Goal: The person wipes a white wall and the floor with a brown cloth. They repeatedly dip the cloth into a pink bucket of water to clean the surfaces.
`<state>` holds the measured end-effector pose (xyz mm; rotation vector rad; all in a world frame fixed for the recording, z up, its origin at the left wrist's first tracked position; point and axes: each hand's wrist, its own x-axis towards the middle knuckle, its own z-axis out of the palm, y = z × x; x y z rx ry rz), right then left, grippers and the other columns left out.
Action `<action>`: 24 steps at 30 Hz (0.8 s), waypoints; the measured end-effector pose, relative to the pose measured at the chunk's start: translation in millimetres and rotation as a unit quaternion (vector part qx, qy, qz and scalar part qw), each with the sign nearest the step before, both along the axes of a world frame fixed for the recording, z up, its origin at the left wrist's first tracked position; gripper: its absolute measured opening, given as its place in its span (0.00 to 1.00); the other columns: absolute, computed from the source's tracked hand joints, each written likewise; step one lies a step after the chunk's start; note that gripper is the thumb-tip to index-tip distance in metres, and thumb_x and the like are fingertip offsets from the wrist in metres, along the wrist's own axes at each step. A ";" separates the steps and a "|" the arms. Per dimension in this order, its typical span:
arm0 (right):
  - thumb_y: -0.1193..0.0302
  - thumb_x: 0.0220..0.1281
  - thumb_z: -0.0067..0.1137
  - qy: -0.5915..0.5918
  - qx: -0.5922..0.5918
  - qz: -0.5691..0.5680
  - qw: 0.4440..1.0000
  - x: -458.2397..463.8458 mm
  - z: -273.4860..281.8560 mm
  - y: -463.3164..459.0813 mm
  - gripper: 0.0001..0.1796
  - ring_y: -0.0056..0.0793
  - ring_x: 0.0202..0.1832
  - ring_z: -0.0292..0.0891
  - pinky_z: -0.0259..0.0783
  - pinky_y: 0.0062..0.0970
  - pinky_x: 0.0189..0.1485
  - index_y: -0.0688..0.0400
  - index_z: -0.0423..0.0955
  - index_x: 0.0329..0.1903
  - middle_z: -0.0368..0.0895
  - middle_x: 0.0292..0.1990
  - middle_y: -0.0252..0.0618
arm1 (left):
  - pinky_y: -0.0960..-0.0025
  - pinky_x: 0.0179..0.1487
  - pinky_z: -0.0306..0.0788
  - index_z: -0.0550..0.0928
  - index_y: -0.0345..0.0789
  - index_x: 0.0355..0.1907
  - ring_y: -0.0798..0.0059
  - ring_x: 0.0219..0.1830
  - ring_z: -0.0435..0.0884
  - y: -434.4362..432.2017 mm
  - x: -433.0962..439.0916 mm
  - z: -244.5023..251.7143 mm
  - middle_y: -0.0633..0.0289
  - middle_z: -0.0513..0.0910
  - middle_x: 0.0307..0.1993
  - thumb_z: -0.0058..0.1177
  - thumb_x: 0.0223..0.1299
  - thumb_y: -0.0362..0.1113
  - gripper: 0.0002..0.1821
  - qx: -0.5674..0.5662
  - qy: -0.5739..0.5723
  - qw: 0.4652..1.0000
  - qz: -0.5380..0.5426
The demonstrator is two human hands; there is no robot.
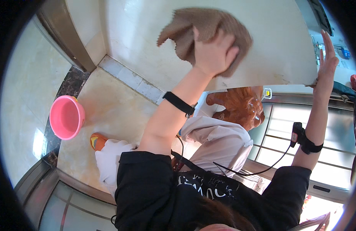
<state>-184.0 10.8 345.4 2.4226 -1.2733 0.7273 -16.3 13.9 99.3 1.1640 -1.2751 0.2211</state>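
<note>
My left hand (pixel 214 53) is pressed over a brown cloth (pixel 185 21) with zigzag edges, against a pale upright panel (pixel 131 37). Both the hand and the cloth are slightly blurred. Part of the cloth hangs loose to the left of my fingers. At the panel's right edge, my right hand (pixel 328 59) is raised with its fingers extended and holds nothing visible. Whether its palm touches the panel edge, I cannot tell. The panel's lower edge looks chipped and stained near that side.
A pink plastic basin (pixel 66 118) stands on the floor at the left, by a dark stone threshold (pixel 75 82). Below the panel is a brown carved animal figure (pixel 244 108). Frosted-glass sliding doors (pixel 290 130) lie to the right. A black cable (pixel 260 173) runs from my right wristband.
</note>
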 end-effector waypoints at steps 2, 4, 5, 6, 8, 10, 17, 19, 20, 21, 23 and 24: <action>0.35 0.59 0.15 0.011 -0.019 0.033 0.999 -2.7 1.1 -1.3 0.42 0.39 0.70 0.43 0.38 0.45 0.70 0.49 0.57 0.65 0.56 0.66 0.40 | 0.34 0.58 0.47 0.75 0.35 0.43 0.41 0.55 0.63 -25.8 30.1 21.4 0.46 0.72 0.45 0.48 0.51 0.45 0.19 -0.080 0.181 0.978 0.066; 0.39 0.62 0.18 0.033 -0.044 0.059 0.997 -6.1 1.4 -1.0 0.39 0.39 0.70 0.45 0.39 0.44 0.70 0.49 0.58 0.65 0.57 0.65 0.41 | 0.48 0.68 0.39 0.63 0.23 0.58 0.44 0.65 0.52 -48.1 66.4 34.9 0.36 0.60 0.60 0.29 0.67 0.46 0.28 0.005 0.186 0.974 0.133; 0.38 0.62 0.18 0.039 -0.053 0.060 0.996 -7.6 3.6 -1.3 0.39 0.39 0.70 0.44 0.39 0.45 0.70 0.49 0.58 0.65 0.57 0.65 0.40 | 0.52 0.69 0.38 0.60 0.23 0.61 0.47 0.67 0.51 -50.4 74.3 35.6 0.38 0.56 0.63 0.28 0.68 0.46 0.29 -0.004 0.160 0.975 0.153; 0.38 0.61 0.18 0.044 -0.053 0.057 0.996 -8.9 3.6 -1.4 0.40 0.39 0.70 0.44 0.38 0.45 0.70 0.49 0.58 0.65 0.56 0.65 0.40 | 0.52 0.70 0.36 0.59 0.23 0.61 0.47 0.67 0.50 -54.4 76.5 35.0 0.39 0.56 0.63 0.27 0.68 0.47 0.30 -0.014 0.166 0.974 0.151; 0.36 0.60 0.18 0.051 -0.056 0.051 0.996 -10.9 5.5 -2.0 0.41 0.39 0.70 0.43 0.38 0.46 0.70 0.48 0.57 0.65 0.56 0.66 0.40 | 0.53 0.69 0.38 0.61 0.24 0.60 0.47 0.66 0.51 -54.9 71.7 26.2 0.40 0.58 0.62 0.30 0.66 0.46 0.29 -0.007 0.155 0.975 0.158; 0.35 0.59 0.18 0.056 -0.058 0.048 0.996 -11.8 6.4 -3.5 0.41 0.39 0.70 0.43 0.37 0.47 0.70 0.48 0.57 0.65 0.55 0.66 0.40 | 0.53 0.67 0.43 0.65 0.27 0.58 0.47 0.63 0.57 -47.3 57.1 8.8 0.42 0.65 0.57 0.38 0.64 0.44 0.26 0.032 0.124 0.975 0.183; 0.32 0.56 0.19 0.059 -0.048 0.027 0.997 -10.2 5.2 -5.3 0.44 0.38 0.71 0.41 0.35 0.49 0.70 0.46 0.56 0.66 0.54 0.67 0.39 | 0.33 0.60 0.47 0.72 0.29 0.36 0.41 0.50 0.63 37.0 -56.2 -85.2 0.44 0.68 0.39 0.48 0.53 0.44 0.18 0.028 0.044 0.998 -0.039; 0.32 0.57 0.18 0.043 -0.042 0.012 0.998 -9.6 3.9 -5.4 0.43 0.38 0.71 0.41 0.34 0.49 0.70 0.46 0.56 0.66 0.54 0.67 0.38 | 0.40 0.55 0.55 0.72 0.30 0.38 0.43 0.49 0.65 63.4 -73.4 -111.8 0.47 0.69 0.40 0.48 0.54 0.43 0.17 0.119 0.038 0.985 -0.121; 0.33 0.57 0.18 0.031 -0.036 0.023 0.999 -9.3 3.8 -6.1 0.43 0.38 0.71 0.40 0.34 0.49 0.70 0.46 0.56 0.66 0.54 0.67 0.38 | 0.43 0.54 0.56 0.72 0.31 0.38 0.44 0.49 0.65 71.6 -78.1 -117.7 0.48 0.70 0.41 0.48 0.55 0.43 0.16 0.151 0.056 0.977 -0.140; 0.33 0.57 0.18 0.020 -0.032 0.033 0.999 -9.0 3.5 -6.7 0.43 0.37 0.71 0.40 0.34 0.49 0.70 0.46 0.56 0.66 0.54 0.67 0.38 | 0.45 0.52 0.58 0.72 0.32 0.39 0.46 0.49 0.66 77.0 -78.9 -119.1 0.49 0.70 0.42 0.48 0.55 0.43 0.16 0.181 0.075 0.968 -0.159; 0.34 0.58 0.18 0.013 -0.032 0.037 0.999 -8.8 3.6 -8.2 0.42 0.37 0.71 0.40 0.34 0.49 0.71 0.45 0.56 0.66 0.54 0.67 0.38 | 0.46 0.52 0.58 0.71 0.30 0.41 0.44 0.49 0.66 76.4 -71.4 -109.3 0.46 0.69 0.44 0.47 0.56 0.43 0.17 0.173 0.088 0.967 -0.165; 0.34 0.58 0.18 0.016 -0.039 0.033 0.999 -8.9 3.5 -8.8 0.41 0.37 0.71 0.40 0.34 0.49 0.71 0.45 0.55 0.66 0.54 0.67 0.37 | 0.44 0.54 0.57 0.70 0.29 0.42 0.41 0.49 0.65 69.3 -64.2 -98.6 0.42 0.68 0.45 0.47 0.57 0.43 0.18 0.131 0.081 0.977 -0.148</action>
